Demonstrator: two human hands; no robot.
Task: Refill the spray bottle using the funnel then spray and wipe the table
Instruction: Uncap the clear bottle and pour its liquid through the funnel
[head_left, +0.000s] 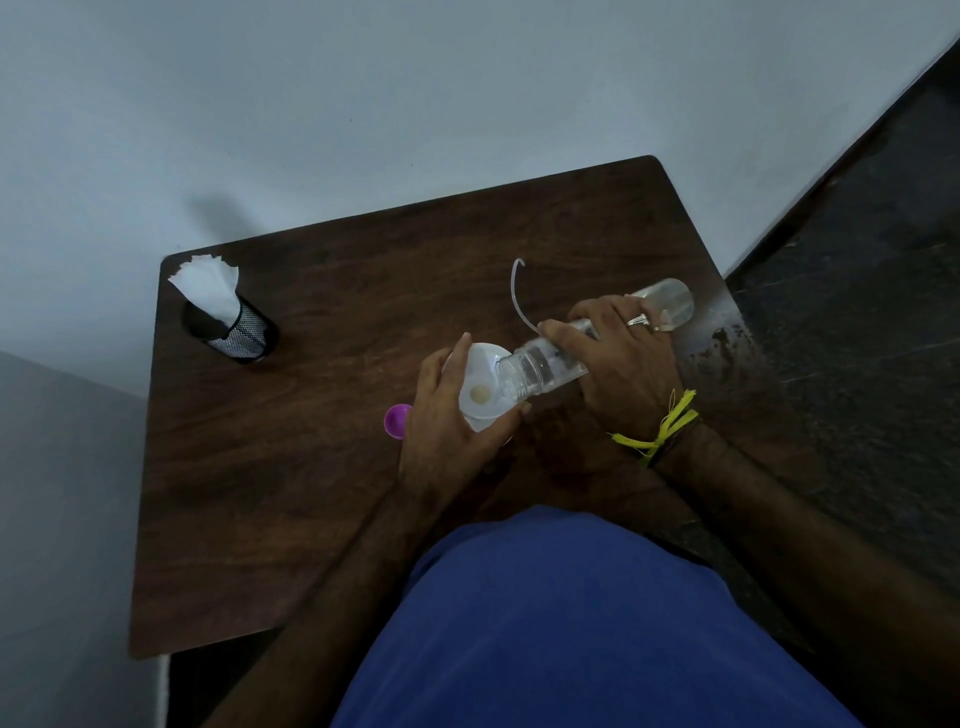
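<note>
Below, your two hands meet over the middle of the tabletop (311, 467). Your left hand (447, 431) comes in from the near edge, its fingers and thumb curled round the white funnel (480, 384), cupping it from the left and from below. The spray bottle under the funnel is hidden by that hand, so you cannot tell how the funnel sits in it. Your right hand (618, 364) crosses from the right, fingers wrapped round a clear water bottle (550, 364) tipped nearly level, its open mouth resting over the funnel's right rim and its base (675, 301) pointing toward the right edge of the tabletop. Rings show on that hand and a yellow thread band (662, 431) circles the wrist.

One purple cap (397, 420) lies just beside your left hand, on its left. One thin clear dip tube (519, 291) curves up behind the bottle, near your right thumb. One black mesh holder (234, 327) stands in the far left corner, well apart from the hands, with white tissue (208, 283) standing out of its top.

Bare wood spreads across the left and near-left of the tabletop. The far edge meets the wall; the right edge, where the surface looks worn, borders dark floor (857, 312). Your blue-clad lap (571, 623) covers the near edge.
</note>
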